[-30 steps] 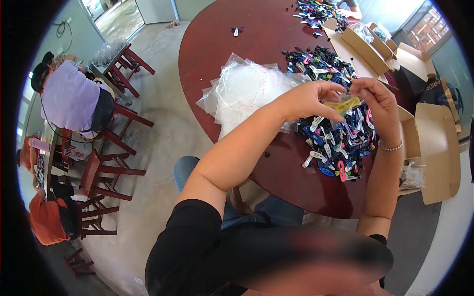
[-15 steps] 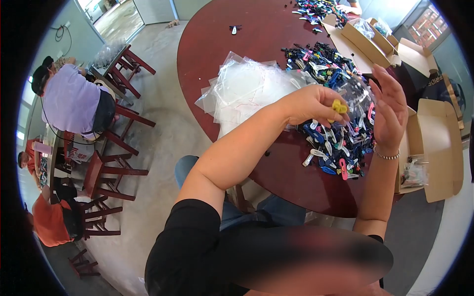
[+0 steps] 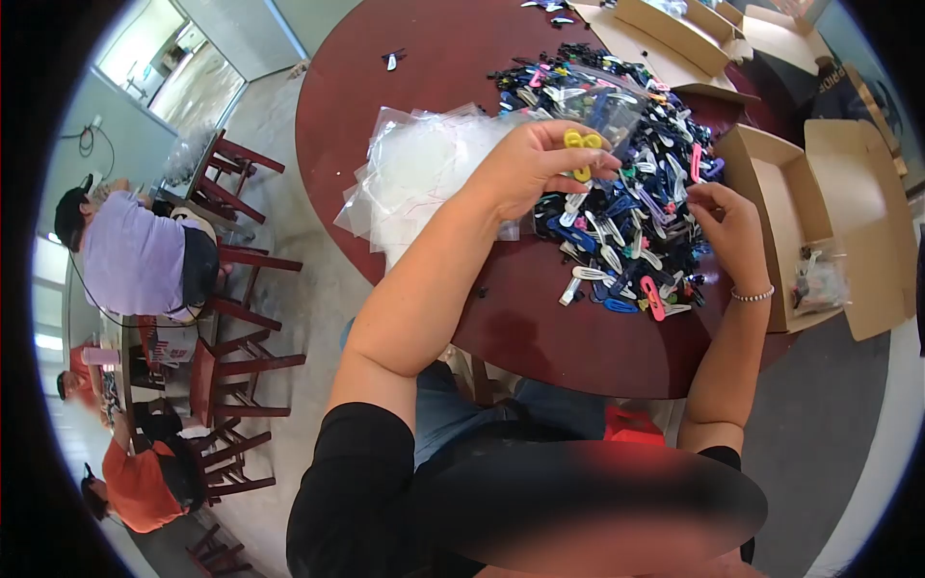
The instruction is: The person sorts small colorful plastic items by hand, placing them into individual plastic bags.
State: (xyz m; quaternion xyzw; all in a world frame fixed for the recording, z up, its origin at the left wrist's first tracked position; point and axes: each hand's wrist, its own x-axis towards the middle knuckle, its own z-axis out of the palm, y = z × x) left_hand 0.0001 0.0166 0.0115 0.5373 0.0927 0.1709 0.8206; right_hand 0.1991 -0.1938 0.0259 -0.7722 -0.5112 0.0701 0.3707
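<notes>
My left hand (image 3: 540,169) is closed around yellow hair clips (image 3: 581,144), held between thumb and fingers above the pile. Beneath both hands spreads a heap of mixed snap hair clips (image 3: 617,255), in black, blue, white, pink and other colours. A clear plastic bag (image 3: 607,108) lies over the heap's far part, just beyond my left hand. At the heap's right side is my right hand (image 3: 734,229), its thumb and fingertips drawn together; whatever is between them is too small to tell. A stack of clear plastic bags (image 3: 424,169) lies left of the heap, partly behind my left forearm.
The round red-brown table (image 3: 540,332) carries everything. An open cardboard box (image 3: 761,159) stands at the right with a filled bag (image 3: 817,281) in it; another box (image 3: 665,34) sits at the back. People sit at tables to the left, among wooden stools (image 3: 241,371).
My right hand has lowered from a raised, open position to the heap's edge, fingertips now together. My left hand still holds the yellow clips. The camera view has shifted.
</notes>
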